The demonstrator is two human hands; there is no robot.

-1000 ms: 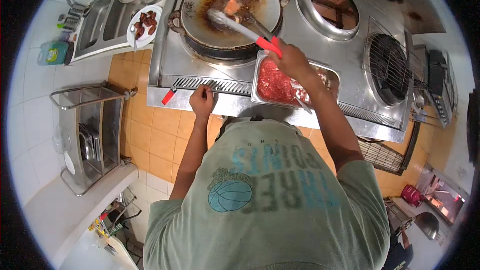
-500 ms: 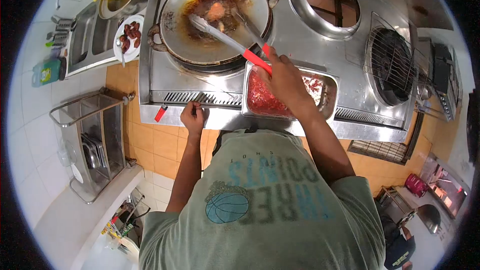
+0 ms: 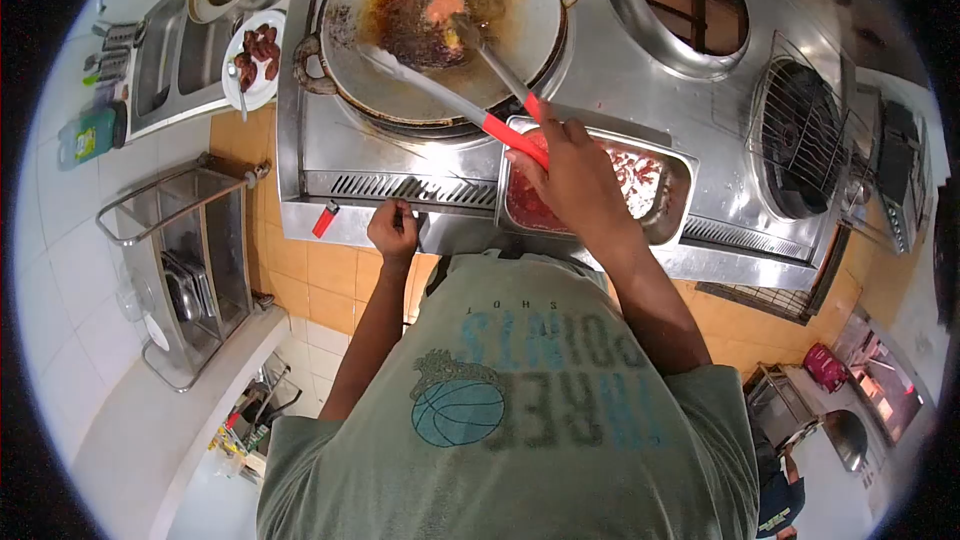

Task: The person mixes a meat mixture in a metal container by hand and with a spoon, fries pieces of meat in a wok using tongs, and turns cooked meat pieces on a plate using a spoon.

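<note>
My right hand (image 3: 580, 175) is closed around the red grips of metal tongs (image 3: 440, 92), above a steel tray (image 3: 680, 215) of red marinated meat (image 3: 530, 202). The tongs' arms are spread inside a large two-handled wok (image 3: 350, 90). One tip is at the near edge of an orange-pink piece of food (image 3: 445, 5) in dark oil; the other lies apart, further left. At the stove's front edge, my left hand (image 3: 393, 230) is curled, and what its fingers hold, if anything, is hidden. A red lighter (image 3: 326, 220) lies left of it.
A white plate (image 3: 236, 90) with browned pieces and a utensil stands by the sink (image 3: 200, 65) at left. To the right are an open burner ring (image 3: 625, 15) and a wire grill rack (image 3: 800, 125). A person (image 3: 780, 500) appears at lower right.
The view has shifted slightly. In the wok, the tongs' right tip has moved left and down to the orange-pink piece. My left hand stays curled at the stove edge.
</note>
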